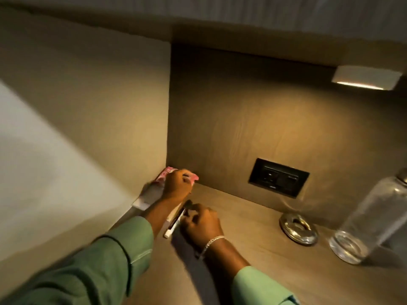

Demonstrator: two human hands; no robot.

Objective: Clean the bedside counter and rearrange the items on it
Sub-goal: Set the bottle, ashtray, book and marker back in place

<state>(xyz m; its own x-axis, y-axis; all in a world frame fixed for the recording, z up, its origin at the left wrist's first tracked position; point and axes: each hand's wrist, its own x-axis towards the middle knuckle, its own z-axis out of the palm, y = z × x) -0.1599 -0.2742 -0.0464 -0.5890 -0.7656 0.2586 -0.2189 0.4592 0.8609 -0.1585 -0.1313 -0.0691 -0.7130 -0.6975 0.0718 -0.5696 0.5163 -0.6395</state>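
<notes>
On the wooden bedside counter (253, 256), my left hand (177, 187) rests at the back left corner, its fingers closed on a pink-and-white leaflet (169, 172) that lies on a pale notepad (146, 198). Just to its right my right hand (200, 223), with a silver bracelet at the wrist, pinches a black-and-white pen (175, 224) lying along the notepad's edge. The picture is blurred, so fine detail of the papers is unclear.
A shiny metal ashtray (298, 228) sits right of centre on the counter. A clear glass bottle (370, 219) stands at the far right. A black socket panel (278, 177) is set in the back wall. White bedding (33, 164) lies to the left.
</notes>
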